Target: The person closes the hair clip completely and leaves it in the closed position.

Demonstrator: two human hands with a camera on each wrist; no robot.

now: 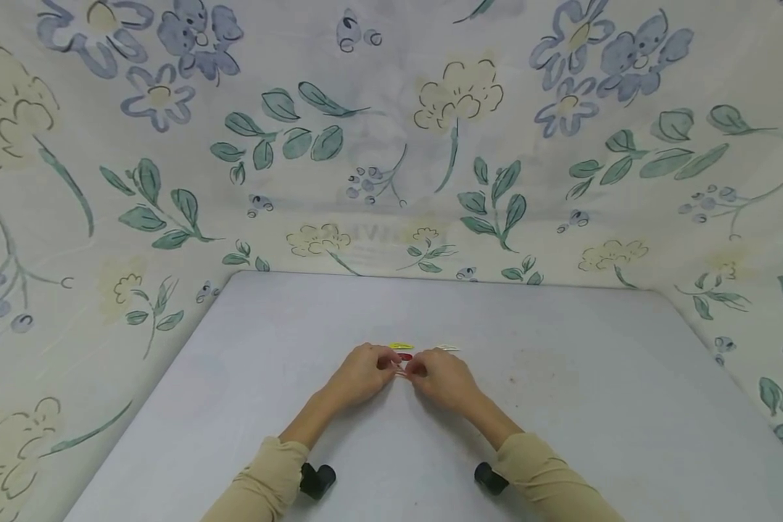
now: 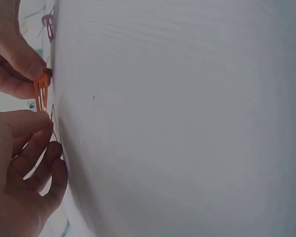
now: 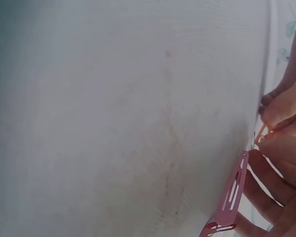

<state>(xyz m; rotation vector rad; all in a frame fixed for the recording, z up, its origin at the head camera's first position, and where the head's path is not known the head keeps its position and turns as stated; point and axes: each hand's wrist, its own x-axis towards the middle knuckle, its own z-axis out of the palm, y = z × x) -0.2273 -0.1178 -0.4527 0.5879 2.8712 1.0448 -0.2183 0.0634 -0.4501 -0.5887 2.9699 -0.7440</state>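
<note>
Both hands meet over the white table, pinching an orange snap hair clip (image 2: 41,90) between them. The left hand (image 1: 364,371) holds one end between thumb and fingertips. At the other end, the thumb and fingers of the right hand (image 1: 445,377) grip the clip's wider part. Just beyond the fingertips lie a yellow clip (image 1: 401,346) and a red clip (image 1: 405,357). A pale clip (image 1: 449,348) lies beyond the right hand. In the right wrist view a pink snap clip (image 3: 232,195) appears beside the right hand's fingers.
The white tabletop (image 1: 267,326) ends at floral cloth (image 1: 391,181) at the back and sides. Black devices (image 1: 317,481) sit at both wrists, below tan sleeves (image 1: 261,475). Faint brownish specks (image 1: 512,379) mark the table on the right.
</note>
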